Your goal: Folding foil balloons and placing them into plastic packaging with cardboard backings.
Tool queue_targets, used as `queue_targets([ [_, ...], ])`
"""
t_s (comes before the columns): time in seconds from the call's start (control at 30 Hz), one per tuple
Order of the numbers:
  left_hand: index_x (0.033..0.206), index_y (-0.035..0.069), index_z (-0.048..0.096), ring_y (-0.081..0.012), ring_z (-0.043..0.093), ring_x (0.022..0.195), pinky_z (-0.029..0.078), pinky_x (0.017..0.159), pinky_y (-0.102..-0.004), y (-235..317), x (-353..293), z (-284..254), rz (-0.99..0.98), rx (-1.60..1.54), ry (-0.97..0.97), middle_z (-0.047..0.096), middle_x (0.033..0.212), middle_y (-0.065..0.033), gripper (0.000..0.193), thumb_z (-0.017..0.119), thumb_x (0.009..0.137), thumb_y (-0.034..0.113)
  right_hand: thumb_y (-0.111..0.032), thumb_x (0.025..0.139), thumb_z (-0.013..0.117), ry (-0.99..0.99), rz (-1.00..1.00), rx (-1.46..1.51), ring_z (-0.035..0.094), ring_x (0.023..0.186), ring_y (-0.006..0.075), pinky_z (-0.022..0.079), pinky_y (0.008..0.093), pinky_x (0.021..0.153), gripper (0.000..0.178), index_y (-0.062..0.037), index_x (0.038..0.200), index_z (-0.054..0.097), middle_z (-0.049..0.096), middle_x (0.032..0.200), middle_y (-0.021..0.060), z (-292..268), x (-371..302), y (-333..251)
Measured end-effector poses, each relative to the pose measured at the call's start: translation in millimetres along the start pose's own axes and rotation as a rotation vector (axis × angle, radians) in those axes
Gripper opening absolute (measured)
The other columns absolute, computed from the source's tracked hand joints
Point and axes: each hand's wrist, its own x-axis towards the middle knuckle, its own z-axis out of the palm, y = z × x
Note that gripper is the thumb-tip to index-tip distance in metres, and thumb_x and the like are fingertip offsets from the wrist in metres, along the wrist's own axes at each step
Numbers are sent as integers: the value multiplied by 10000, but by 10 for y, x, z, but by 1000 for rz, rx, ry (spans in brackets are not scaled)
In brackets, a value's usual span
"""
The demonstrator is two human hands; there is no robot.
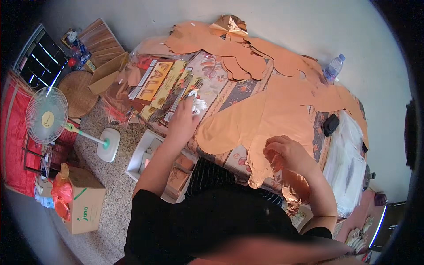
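Over the printed packages, my left hand point(182, 118) has its fingers closed at a small bundle of white string point(198, 104). Part of the bundle sticks out past the fingertips. My right hand point(286, 152) is curled at the near edge of the table, its fingers on a shiny copper-coloured foil piece point(261, 165). Crumpled foil point(291, 194) hangs below that hand, over the table's edge. Large rounded copper-coloured cutouts point(282, 106) lie flat in front of it. Flat printed packages point(170, 86) with yellow and brown panels lie beside my left hand.
More cutouts point(196, 37) cover the far side of the flower-patterned table point(212, 75). A water bottle point(334, 68), a black object point(330, 125) and clear plastic sleeves point(346, 163) are at right. A white bin point(139, 157), standing fan point(47, 115) and cardboard box point(86, 205) stand on the left floor.
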Motion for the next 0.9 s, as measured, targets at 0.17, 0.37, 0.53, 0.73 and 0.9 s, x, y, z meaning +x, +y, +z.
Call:
queue_targets([
  [0.17,1133,21,539,-387,563,1011,477,831,-451,-10,209,71,92,104,0,534,1107,-182,378,676,794,119,9,661,646,13,-2,-26,603,991,295,512,360,818,283,-56,936,645,630,1096,89,34,19,8],
  [0.37,1068,17,596,-315,608,905,497,759,-383,357,284,-684,151,-256,-99,579,1097,-140,356,725,754,123,-19,708,647,68,39,85,603,967,317,509,369,809,241,-18,949,642,630,1090,124,90,-91,96],
  [0.53,1106,29,607,-216,610,870,501,774,-317,534,-116,-1553,656,-483,-324,610,997,-129,292,642,817,53,-133,785,655,346,-45,-94,516,1154,354,407,446,985,385,-27,1145,566,544,1234,177,377,-74,213],
  [0.73,1103,27,609,-221,616,876,502,777,-324,-2332,-996,-3519,779,-565,-661,616,999,-131,283,639,825,69,-220,823,624,424,-17,-222,427,1275,329,322,464,1075,446,-29,1214,526,484,1318,182,633,-95,354],
  [0.9,1101,26,610,-225,620,881,503,778,-328,-2568,-429,-3611,827,-579,-818,621,1001,-133,277,637,830,80,-215,826,624,441,27,-214,426,1281,313,317,466,1085,437,-28,1208,526,481,1329,163,667,-202,378],
])
